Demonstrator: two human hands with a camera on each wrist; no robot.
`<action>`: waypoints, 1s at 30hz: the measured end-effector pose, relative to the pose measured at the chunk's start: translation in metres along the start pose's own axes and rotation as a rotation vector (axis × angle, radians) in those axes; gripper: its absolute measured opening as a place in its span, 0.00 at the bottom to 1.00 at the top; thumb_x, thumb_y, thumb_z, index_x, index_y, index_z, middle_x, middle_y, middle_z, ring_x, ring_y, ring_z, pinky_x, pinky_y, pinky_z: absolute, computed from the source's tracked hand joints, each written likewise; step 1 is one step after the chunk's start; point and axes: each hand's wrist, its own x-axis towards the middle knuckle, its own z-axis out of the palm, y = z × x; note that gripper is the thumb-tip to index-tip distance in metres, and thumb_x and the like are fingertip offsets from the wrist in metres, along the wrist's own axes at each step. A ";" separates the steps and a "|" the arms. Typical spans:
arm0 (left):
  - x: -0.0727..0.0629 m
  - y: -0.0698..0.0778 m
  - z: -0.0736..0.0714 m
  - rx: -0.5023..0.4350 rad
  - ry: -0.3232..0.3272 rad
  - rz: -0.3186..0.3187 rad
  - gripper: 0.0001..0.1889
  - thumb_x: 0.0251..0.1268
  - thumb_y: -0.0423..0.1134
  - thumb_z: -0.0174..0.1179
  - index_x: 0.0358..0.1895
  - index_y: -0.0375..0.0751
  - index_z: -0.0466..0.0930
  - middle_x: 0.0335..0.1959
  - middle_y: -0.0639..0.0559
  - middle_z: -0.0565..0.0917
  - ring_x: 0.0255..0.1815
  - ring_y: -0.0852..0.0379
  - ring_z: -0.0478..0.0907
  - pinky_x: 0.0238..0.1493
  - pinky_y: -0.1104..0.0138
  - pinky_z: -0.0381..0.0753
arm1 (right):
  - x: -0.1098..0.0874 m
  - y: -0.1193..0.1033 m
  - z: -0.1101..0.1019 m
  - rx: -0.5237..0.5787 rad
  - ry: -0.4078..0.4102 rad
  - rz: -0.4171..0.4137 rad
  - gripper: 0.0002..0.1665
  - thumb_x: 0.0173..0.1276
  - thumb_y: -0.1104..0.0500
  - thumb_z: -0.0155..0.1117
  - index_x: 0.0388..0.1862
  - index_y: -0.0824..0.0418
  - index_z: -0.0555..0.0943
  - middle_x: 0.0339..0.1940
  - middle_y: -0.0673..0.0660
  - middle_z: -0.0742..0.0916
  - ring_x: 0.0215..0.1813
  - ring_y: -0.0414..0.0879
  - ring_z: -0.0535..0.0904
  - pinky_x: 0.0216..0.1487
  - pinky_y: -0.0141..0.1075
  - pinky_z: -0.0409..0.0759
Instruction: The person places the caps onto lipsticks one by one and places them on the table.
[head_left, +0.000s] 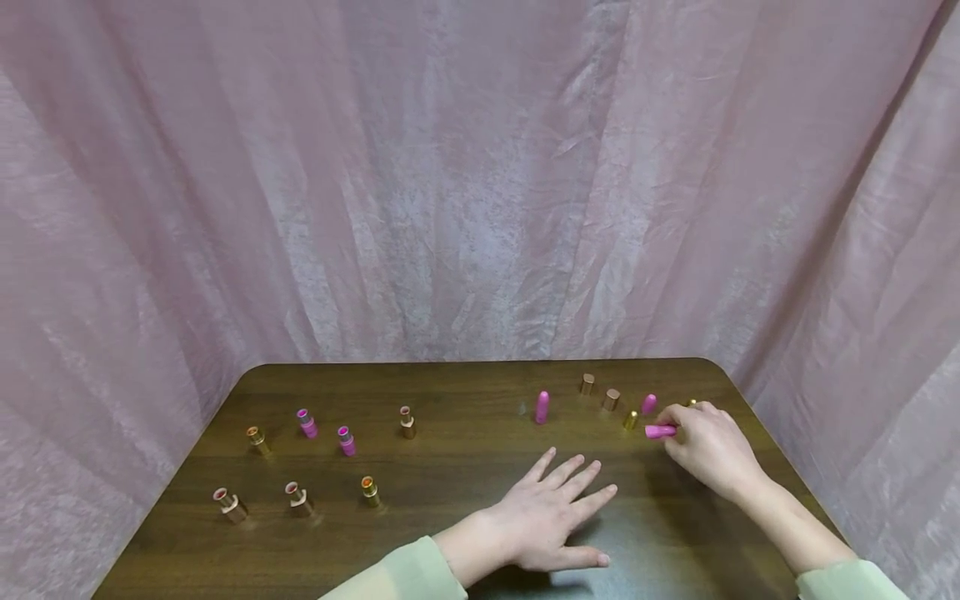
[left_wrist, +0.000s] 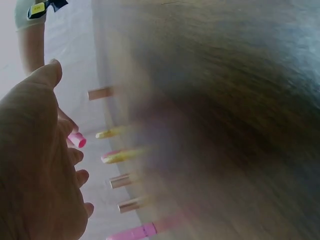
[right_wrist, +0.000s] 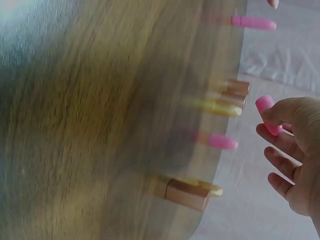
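Pink lipstick cap (head_left: 660,432), head view: pinching it in the right hand (head_left: 708,446) near a gold cap (head_left: 631,420), spreading the left hand (head_left: 551,517), empty, over the table (head_left: 465,442); likely a carrying step, calling for steadiness next. Left wrist: catching its open-looking end. Right wrist: revealing a rose-gold cap (right_wrist: 187,194), unseen from the head.

Head view overlooks table (head_left: 465,417); wrist views skim it.

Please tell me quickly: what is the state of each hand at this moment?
Left hand: open, spread wide, holding nothing.
Right hand: closed on a pink cap, pinching it.
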 end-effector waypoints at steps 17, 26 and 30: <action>-0.051 -0.044 -0.022 -0.057 0.096 -0.034 0.44 0.72 0.76 0.30 0.84 0.59 0.46 0.84 0.50 0.47 0.84 0.50 0.41 0.79 0.44 0.40 | 0.000 -0.048 0.019 0.062 0.182 -0.288 0.19 0.50 0.67 0.79 0.41 0.54 0.89 0.39 0.45 0.88 0.46 0.45 0.80 0.49 0.45 0.78; -0.086 -0.073 -0.032 -0.047 0.154 -0.094 0.43 0.73 0.75 0.35 0.84 0.56 0.48 0.84 0.48 0.50 0.83 0.48 0.44 0.78 0.42 0.44 | 0.010 -0.087 0.033 0.146 0.162 -0.309 0.19 0.51 0.65 0.81 0.41 0.52 0.88 0.40 0.42 0.89 0.50 0.43 0.81 0.54 0.45 0.78; -0.104 -0.081 -0.032 -0.063 0.158 -0.125 0.43 0.74 0.73 0.40 0.84 0.56 0.47 0.84 0.49 0.48 0.83 0.49 0.43 0.78 0.42 0.42 | 0.013 -0.103 0.040 0.170 0.145 -0.331 0.18 0.52 0.63 0.82 0.42 0.49 0.88 0.40 0.39 0.88 0.50 0.41 0.80 0.52 0.44 0.78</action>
